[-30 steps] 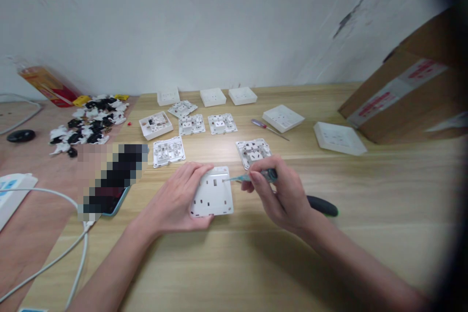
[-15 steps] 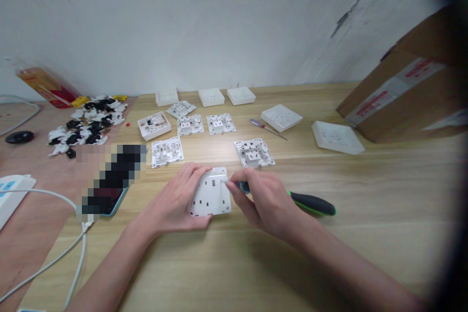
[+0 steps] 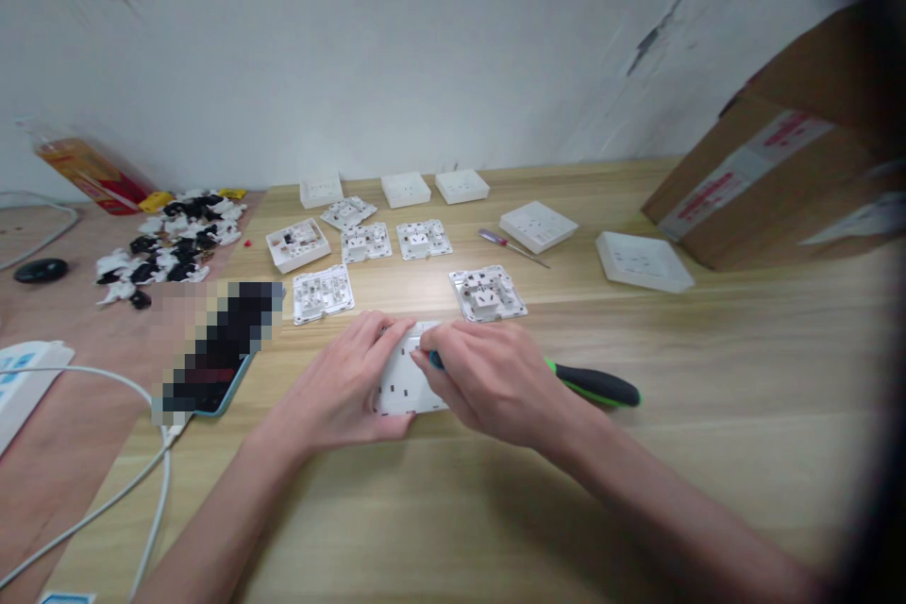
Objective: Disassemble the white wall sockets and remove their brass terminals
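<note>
My left hand (image 3: 346, 377) grips the left edge of a white socket faceplate (image 3: 396, 377), thumb underneath and fingers over the top. The plate is tilted toward me and has small dark slots. My right hand (image 3: 488, 377) is closed in a pinch around a blue-handled screwdriver (image 3: 437, 360) over the plate; its tip is hidden by the fingers. Behind the right wrist, a larger tool with a black and green handle (image 3: 598, 384) lies on the table, its front end hidden by the hand. A white socket insert (image 3: 488, 293) rests just beyond my hands.
Several white socket parts (image 3: 322, 293) and white covers (image 3: 539, 226) lie farther back. A purple-handled screwdriver (image 3: 513, 247) is among them. At left are a phone (image 3: 233, 377), white cables (image 3: 164, 481) and a pile of black and white pieces (image 3: 176, 245). A cardboard box (image 3: 764, 160) stands at right.
My right hand has moved left over the faceplate with the blue-handled screwdriver, covering more of the plate. The left hand keeps its hold. The view has shifted slightly.
</note>
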A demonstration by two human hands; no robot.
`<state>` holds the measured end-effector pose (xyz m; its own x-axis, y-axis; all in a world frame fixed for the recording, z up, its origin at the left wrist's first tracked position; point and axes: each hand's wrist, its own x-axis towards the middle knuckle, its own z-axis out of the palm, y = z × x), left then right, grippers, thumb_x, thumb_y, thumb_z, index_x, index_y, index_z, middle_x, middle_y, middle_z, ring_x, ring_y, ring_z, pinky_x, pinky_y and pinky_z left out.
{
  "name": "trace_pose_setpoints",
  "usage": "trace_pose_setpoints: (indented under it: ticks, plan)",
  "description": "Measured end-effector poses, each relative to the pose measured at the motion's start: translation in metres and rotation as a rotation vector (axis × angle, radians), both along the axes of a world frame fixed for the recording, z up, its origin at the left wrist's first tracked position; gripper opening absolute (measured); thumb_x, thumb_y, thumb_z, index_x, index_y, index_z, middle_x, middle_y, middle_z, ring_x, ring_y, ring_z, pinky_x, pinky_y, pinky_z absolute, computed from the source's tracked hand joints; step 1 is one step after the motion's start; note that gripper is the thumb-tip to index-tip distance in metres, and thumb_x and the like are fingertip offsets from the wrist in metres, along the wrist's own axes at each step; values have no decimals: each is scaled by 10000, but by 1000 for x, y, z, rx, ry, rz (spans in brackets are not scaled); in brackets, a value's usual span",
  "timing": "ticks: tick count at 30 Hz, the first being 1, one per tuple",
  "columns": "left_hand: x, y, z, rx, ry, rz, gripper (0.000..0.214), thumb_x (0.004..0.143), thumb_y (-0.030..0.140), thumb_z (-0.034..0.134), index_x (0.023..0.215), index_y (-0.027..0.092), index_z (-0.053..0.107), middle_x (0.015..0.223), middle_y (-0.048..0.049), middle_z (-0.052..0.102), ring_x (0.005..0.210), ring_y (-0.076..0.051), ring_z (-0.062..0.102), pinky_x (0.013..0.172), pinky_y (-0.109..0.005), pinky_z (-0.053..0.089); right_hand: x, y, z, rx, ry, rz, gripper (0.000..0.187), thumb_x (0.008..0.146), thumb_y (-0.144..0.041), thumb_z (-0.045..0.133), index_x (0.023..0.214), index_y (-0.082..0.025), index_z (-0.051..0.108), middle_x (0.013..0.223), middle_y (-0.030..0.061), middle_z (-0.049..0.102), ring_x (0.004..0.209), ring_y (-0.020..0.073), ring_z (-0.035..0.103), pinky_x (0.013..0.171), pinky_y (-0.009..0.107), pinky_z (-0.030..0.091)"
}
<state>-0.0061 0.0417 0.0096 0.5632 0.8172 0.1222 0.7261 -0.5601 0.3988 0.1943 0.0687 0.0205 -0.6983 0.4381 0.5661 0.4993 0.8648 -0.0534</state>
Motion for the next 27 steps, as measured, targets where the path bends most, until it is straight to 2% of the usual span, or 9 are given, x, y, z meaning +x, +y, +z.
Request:
trace_pose_setpoints:
  ticks: [5,7,11,14,17,21,24,27]
  plan:
    - [2,-1,0,36,15,5,785,691,312,675,1373,157,318,1172,-118,485,1100,-283,475,936,-419,451,5,-5,9,106,113,52,174,891,-163,466,723,-187,504,549,-26,532,489,111,450,483,257,322]
    - [1,-1,0,35,26,19,775,690,307,667,1370,164,323,1161,-119,489,1091,-290,481,928,-430,454,5,-8,14,106,171,84,162,887,-170,466,731,-210,472,535,-35,517,475,110,437,475,257,324]
    - [-1,-1,-1,6,9,30,794,688,338,674,1382,178,321,1178,-126,490,1096,-301,490,930,-437,453,4,-9,15,-93,383,42,79,928,-192,455,856,-225,459,603,-34,579,485,95,504,491,224,385]
    - [0,-2,0,-3,-14,30,810,677,322,678,1391,206,312,1208,-121,489,1115,-305,488,929,-442,454,1,-6,9,-261,446,24,32,943,-203,454,914,-214,459,620,-44,590,457,81,520,482,203,396]
    - [1,-3,1,-3,-25,30,750,677,305,674,1347,209,351,1228,-114,495,1135,-301,483,940,-441,450,-3,-4,5,-300,427,55,42,944,-209,457,903,-199,456,630,-37,589,473,82,537,493,198,398]
    - [2,-3,0,7,-30,20,657,683,307,672,1271,168,413,1180,-120,521,1114,-298,487,933,-443,456,-8,-4,5,-227,339,15,93,957,-231,435,883,-181,463,640,-11,614,469,92,524,474,210,366]
    - [3,-3,-1,-4,-17,17,578,694,315,660,1216,164,463,1150,-119,541,1079,-303,505,906,-454,470,-13,-6,9,-168,228,-7,160,969,-259,408,853,-175,479,652,10,636,490,105,537,486,227,355]
    - [5,-5,-2,-26,-18,23,397,686,281,646,1053,175,539,1077,-102,576,1024,-305,541,858,-444,492,-25,-8,18,-122,55,-18,190,961,-230,392,810,-178,494,642,22,637,537,127,567,488,247,328]
